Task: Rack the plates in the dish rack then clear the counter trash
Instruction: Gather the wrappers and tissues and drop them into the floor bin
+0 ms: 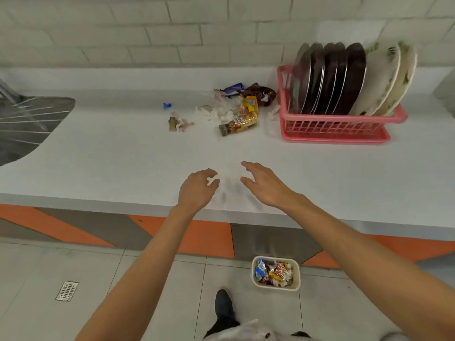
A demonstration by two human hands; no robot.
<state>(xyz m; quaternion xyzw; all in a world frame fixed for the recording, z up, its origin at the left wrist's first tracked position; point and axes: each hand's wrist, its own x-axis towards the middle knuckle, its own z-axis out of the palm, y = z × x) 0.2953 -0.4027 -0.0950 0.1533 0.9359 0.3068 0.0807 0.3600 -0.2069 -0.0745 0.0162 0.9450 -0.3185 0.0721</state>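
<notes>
Pink dish rack at tabletop rear right: approx. 5 dark plates and 2 white patterned plates, upright; blur limits the count. Trash beside rack: 1 purple wrapper, 1 brown wrapper, 1 yellow snack bag; print illegible. L hand fingers loosely curled, R hand fingers wide; both hold nothing.

The dish rack is pink, with dark brown plates beside white plates patterned in green leaves. The counter is white, the cabinet front below it orange and grey diagonals. A yellow-orange packet, a purple wrapper, a blue scrap.
</notes>
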